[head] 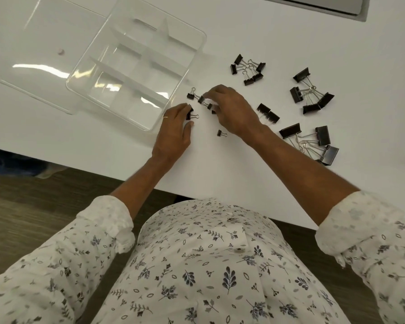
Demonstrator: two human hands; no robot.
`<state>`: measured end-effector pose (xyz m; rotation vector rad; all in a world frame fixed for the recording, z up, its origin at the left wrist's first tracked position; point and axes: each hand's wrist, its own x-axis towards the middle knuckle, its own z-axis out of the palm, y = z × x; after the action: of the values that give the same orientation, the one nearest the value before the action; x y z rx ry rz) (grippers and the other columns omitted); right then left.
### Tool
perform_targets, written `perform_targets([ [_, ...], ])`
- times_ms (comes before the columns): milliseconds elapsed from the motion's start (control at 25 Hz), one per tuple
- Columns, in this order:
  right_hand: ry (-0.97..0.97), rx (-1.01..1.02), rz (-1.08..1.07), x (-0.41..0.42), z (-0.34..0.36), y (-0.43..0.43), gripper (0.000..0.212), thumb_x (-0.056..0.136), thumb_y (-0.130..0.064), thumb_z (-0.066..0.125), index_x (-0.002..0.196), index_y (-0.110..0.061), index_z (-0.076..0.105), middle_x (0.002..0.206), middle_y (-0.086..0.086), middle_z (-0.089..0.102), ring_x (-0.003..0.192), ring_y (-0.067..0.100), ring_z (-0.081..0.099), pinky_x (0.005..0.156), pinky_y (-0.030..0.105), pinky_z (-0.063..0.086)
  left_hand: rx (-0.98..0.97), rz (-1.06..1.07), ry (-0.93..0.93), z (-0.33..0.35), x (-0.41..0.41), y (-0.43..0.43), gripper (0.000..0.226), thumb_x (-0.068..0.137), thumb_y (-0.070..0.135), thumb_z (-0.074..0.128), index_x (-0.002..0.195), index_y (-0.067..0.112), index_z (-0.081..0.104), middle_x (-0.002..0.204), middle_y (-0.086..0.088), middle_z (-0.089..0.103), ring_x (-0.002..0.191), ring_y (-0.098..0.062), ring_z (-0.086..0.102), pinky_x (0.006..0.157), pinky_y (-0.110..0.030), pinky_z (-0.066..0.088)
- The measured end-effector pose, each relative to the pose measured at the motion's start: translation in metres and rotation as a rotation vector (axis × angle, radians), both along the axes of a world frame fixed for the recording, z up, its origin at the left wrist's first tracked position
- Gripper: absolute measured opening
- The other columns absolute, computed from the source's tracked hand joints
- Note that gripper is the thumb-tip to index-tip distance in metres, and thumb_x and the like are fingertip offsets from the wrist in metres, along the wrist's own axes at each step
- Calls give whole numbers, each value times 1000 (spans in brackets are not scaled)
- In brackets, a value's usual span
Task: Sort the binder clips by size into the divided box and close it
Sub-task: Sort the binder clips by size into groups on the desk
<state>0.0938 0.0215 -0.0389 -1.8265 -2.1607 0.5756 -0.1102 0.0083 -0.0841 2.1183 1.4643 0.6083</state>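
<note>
- Clear divided box (117,90) is sitting open on white table (220,164), upper L of view; lid (45,50) is lying flat on its far L side
- L hand (173,134) is resting on table just beside box's near R corner, index + thumb pinching a small clip (189,115)
- R hand (234,111) is held palm down just R of it, fingers curled over loose small clips (202,99); tips are touching them, can't tell if any is gripped
- Lone clip (221,133) is lying by R wrist; stray clip (191,96) near box's R wall
- Other clips are lying outside box in size groups: med cluster (247,70) at far side, clip pair (268,113) just beside R hand, large cluster (311,97) further R, biggest cluster (313,143) near R forearm
- Person is wearing leaf-print shirt, sleeves (108,220) rolled up
</note>
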Motion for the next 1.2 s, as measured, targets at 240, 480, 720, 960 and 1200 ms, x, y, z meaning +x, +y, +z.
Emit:
perform_targets([
  [240,-118,9,40,-14,-5,15,24,94,-17,63,116,-11,70,114,10,68,101,34,63,82,45,51,20,17,-37,2,4,-15,31,98,15,62,129,9,63,130,-7,60,121,-21,51,106,-29,46],
  [480,232,21,-179,-16,-1,6,31,96,-30,64,124,-16,66,123,1,67,106,17,64,90,31,50,219,67,-196,52,-6,-15,30,100,19,63,129,9,63,125,-6,63,118,-20,56,97,-35,53],
  [720,466,-31,-164,-62,10,18,62,106,-29,51,157,-1,30,165,17,30,153,26,29,126,35,25,153,248,222,52,-90,30,68,107,51,39,160,11,23,169,-8,18,158,-27,9,129,-43,9],
  [960,388,-103,-109,-92,-5,28,86,104,-38,54,161,-1,1,170,15,-8,159,23,4,123,31,14,66,169,468,38,-126,41,84,102,69,24,161,11,11,170,-10,3,158,-28,-4,129,-49,5],
  [1200,332,-75,-38,-81,-5,50,88,104,-39,56,160,1,1,170,18,-6,159,24,3,118,15,8,57,287,466,36,-112,37,84,101,70,21,161,10,17,170,-8,13,158,-26,3,129,-46,4],
])
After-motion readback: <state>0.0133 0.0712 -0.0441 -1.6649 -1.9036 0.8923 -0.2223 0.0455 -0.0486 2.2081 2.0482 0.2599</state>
